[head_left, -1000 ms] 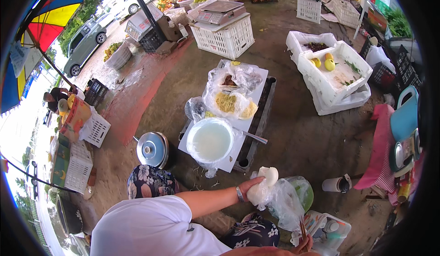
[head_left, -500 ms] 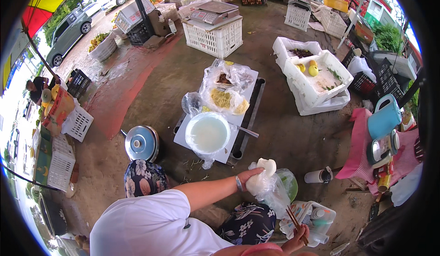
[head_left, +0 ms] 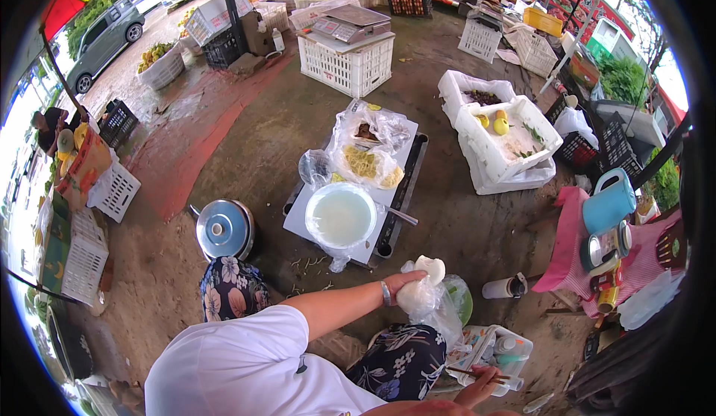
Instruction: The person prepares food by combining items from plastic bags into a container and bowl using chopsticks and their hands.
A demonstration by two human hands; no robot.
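A white bun (head_left: 431,268), partly wrapped in a clear plastic bag (head_left: 426,302), is in my left hand (head_left: 401,288), the fingers closed round it. Behind the bag shows part of a green bowl (head_left: 461,300). Low on the right, my right hand (head_left: 479,386) grips brown chopsticks (head_left: 464,373), whose tips point left beside my knee. They pass next to a clear plastic bin (head_left: 522,345) holding bottles. Ahead stands a white bucket (head_left: 341,218) of cloudy liquid on a low board. Beyond it, yellow shredded food (head_left: 360,162) sits in plastic.
A pot with a blue lid (head_left: 224,228) stands on the ground at left. A metal handle (head_left: 403,216) sticks out beside the bucket. White foam boxes (head_left: 514,147) hold fruit. At right, a cloth-covered table (head_left: 563,244) carries a blue jug (head_left: 609,201); a white flask (head_left: 503,288) lies before it.
The chopsticks have swung from steeply raised to nearly level, tips now leftward, and my right hand has lowered and shifted left. My left hand keeps its hold on the bun.
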